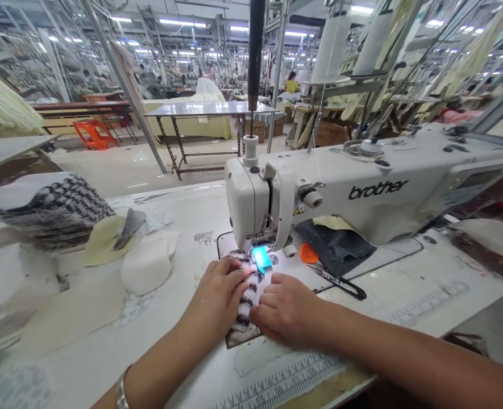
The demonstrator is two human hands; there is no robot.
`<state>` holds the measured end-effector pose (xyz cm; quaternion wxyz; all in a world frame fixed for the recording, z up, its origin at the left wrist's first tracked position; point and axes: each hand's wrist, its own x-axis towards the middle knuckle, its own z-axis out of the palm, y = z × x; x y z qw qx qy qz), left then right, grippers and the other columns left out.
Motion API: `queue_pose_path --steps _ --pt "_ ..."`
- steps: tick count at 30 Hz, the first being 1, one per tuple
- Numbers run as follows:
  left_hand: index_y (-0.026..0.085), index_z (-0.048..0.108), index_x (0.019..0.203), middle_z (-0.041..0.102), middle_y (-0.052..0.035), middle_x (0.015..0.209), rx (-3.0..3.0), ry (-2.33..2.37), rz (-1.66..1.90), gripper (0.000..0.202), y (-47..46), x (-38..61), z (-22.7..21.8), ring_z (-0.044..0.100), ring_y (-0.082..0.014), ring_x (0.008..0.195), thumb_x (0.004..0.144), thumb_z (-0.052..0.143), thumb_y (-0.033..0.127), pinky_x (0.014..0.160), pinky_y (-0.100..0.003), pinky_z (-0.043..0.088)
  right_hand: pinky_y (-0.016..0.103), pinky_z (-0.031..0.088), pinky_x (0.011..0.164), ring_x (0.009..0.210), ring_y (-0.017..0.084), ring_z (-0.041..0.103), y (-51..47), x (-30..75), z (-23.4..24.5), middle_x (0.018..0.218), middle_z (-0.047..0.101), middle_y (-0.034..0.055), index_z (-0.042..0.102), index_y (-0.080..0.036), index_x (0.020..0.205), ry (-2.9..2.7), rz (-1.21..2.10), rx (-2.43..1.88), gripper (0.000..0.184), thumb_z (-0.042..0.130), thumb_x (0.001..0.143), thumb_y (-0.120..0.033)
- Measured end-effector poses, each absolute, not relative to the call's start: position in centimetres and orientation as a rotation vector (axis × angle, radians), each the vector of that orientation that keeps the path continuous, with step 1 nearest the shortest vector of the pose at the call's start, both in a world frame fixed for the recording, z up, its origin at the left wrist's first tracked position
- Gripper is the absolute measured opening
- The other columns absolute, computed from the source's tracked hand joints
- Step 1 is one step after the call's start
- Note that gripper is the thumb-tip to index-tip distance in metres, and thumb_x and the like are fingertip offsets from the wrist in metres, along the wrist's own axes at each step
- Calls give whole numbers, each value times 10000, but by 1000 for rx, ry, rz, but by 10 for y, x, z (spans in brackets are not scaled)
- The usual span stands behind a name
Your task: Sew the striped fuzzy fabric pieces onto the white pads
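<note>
A striped black-and-white fuzzy fabric piece [246, 298] lies under the needle end of the white sewing machine [251, 199]. My left hand [219, 292] rests on its left side, with the fingertips pressing it near the presser foot. At the fabric's right edge, my right hand [287, 307] is closed, its fingers curled on the cloth. A bright blue guide block [262, 258] sits beside the needle, just ahead of my fingers. The fabric's far end is partly hidden by the machine head.
Thread snips [340, 282], an orange piece [308, 253] and dark folded cloth [334, 244] lie under the machine arm. Stacked fuzzy pieces [59, 207] and pale cut pieces [149, 261] cover the table's left. A ruler strip [285, 380] runs along the front edge. Thread cones [330, 48] stand behind.
</note>
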<state>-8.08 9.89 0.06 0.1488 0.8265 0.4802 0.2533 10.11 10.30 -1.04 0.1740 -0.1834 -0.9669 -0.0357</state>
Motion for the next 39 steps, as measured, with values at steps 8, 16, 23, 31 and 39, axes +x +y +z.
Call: queue_pose_path --steps 8,16,23,31,39 --pt "183 626 1001 593 -64 1012 2681 1072 530 198 114 -87 15 518 -220 946 873 480 145 844 -390 460 288 257 526 459 118 392 103 104 -26 488 507 -39 534 -180 603 -2635 -110 -494 128 449 694 -147" --pt "232 579 1077 562 -66 1113 2700 1487 368 204 109 -74 -1 506 -268 1005 888 501 218 768 -425 441 280 257 516 460 116 388 103 110 -28 490 495 -36 525 -172 607 -2683 -74 -459 127 427 679 -137" --pt "246 583 1059 563 -61 1104 2720 1461 384 188 108 -74 -2 508 -254 966 890 501 241 741 -395 413 277 266 523 453 113 383 102 109 -26 495 512 -36 531 -170 603 -2693 -48 -478 131 429 667 -119" --pt "203 615 945 560 -87 1032 2766 1418 614 143 111 -73 -9 496 -244 896 891 485 225 714 -380 399 275 263 541 467 110 401 102 110 -27 514 536 -36 540 -172 624 -2726 42 -501 125 441 688 -131" --pt "160 599 832 548 -44 766 2709 1015 773 118 74 -91 7 459 -197 719 863 490 194 655 -354 338 270 261 527 451 103 394 102 111 -25 489 514 -54 527 -181 599 -2603 98 -534 143 448 714 -149"
